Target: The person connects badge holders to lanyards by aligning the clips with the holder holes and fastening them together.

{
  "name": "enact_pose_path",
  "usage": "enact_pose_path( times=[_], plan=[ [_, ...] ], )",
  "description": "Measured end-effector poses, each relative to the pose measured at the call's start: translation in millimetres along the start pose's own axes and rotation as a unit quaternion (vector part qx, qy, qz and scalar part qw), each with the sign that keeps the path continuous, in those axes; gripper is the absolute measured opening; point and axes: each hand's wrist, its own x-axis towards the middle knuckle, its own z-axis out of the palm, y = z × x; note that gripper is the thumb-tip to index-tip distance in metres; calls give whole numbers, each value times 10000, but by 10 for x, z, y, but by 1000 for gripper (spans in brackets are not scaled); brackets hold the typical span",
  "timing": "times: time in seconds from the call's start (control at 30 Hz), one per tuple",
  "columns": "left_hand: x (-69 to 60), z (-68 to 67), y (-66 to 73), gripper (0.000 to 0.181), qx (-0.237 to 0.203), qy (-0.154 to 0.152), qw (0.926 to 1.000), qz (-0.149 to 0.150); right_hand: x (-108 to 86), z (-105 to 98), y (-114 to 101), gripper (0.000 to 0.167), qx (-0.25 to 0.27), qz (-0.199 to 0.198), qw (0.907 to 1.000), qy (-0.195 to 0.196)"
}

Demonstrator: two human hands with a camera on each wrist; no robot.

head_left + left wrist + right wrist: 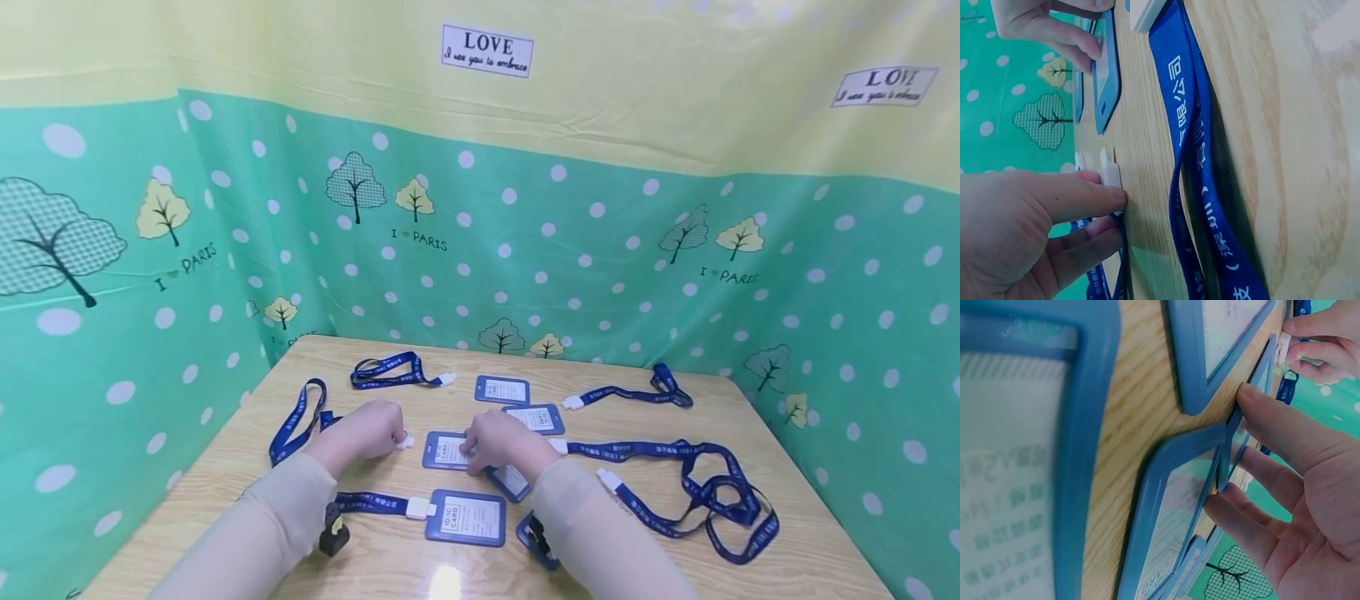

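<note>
My left hand [369, 429] pinches the white clip [406, 442] of a blue lanyard between thumb and fingers; the left wrist view shows the thumb on the clip [1110, 175]. My right hand [501, 442] grips the blue-framed card holder [438, 451] by its right end, thumb on the near edge and fingers across. The clip lies just left of that holder, apart from it. Another card holder [510, 481] lies tilted under my right hand. Nearer me, a lanyard clip [420, 508] meets the left end of a card holder [467, 518].
Two card holders [502, 389] [534, 419] lie farther back, another [537, 542] beneath my right forearm. A folded lanyard [386, 372] is at the back left. On the right are several lanyards [633, 393], some looped. A polka-dot curtain [525, 250] stands behind the table [675, 567].
</note>
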Motion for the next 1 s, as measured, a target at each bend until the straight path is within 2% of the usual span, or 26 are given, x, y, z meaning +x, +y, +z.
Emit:
enact_pose_path(
  times=[0.63,0.8,1.0],
  plan=[
    [-24,29,-21,11,0,83,9991,417,14,21,47,34,-15,21,10000,24],
    [-57,20,5,14,23,79,9992,400,12,22,35,33,26,58,10000,34],
    [-78,34,-5,9,-131,-37,9997,194,17,28,29,33,27,27,10000,61]
  ],
)
